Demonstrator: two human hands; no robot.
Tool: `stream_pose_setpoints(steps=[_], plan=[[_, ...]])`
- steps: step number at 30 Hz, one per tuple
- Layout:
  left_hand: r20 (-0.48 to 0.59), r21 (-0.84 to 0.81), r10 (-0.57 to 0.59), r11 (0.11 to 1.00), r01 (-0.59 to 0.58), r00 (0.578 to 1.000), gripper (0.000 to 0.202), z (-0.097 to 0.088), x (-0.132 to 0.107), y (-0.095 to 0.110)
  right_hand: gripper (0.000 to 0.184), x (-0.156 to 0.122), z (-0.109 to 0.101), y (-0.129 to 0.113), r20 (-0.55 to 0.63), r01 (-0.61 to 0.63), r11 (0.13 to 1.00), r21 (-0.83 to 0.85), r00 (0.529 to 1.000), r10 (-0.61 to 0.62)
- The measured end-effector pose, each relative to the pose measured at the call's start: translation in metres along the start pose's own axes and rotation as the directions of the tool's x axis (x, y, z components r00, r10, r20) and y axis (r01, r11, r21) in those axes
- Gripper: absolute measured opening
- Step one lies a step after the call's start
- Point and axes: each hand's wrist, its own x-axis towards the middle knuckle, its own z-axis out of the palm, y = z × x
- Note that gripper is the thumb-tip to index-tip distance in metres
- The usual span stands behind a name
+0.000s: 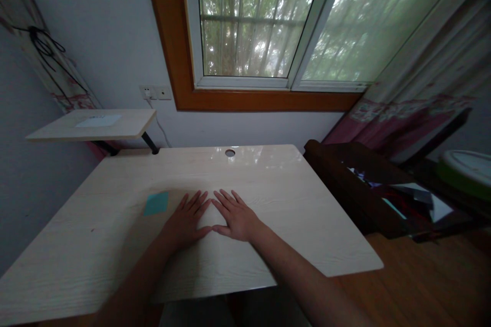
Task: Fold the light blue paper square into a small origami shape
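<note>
Both my hands lie palm down on a pale wood-grain desk, fingers spread. My left hand rests just right of a turquoise square of paper, apart from it. Beside it, my right hand lies flat, its thumb and index fingertips meeting or nearly meeting those of the left. Neither hand holds anything. The paper lies flat on the desktop, slightly skewed.
A small raised shelf on black legs stands at the back left, bearing a white sheet. A round cable hole sits near the desk's back edge. Dark wooden furniture with papers stands to the right, below the window and curtain.
</note>
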Motion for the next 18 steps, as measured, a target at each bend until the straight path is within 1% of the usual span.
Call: stream_pose_setpoints(steps=[14, 18], plan=[[0.021, 0.010, -0.001, 1.000, 0.000, 1.000, 0.077, -0.0014, -0.0001, 0.0013, 0.080, -0.0003, -0.0006, -0.0002, 0.005, -0.003, 1.000, 0.002, 1.000, 0.003], [0.011, -0.004, -0.001, 1.000, 0.001, 1.000, 0.075, -0.0003, -0.0006, 0.0008, 0.080, 0.0000, 0.0004, -0.0006, -0.009, 0.001, 1.000, 0.001, 1.000, -0.001]])
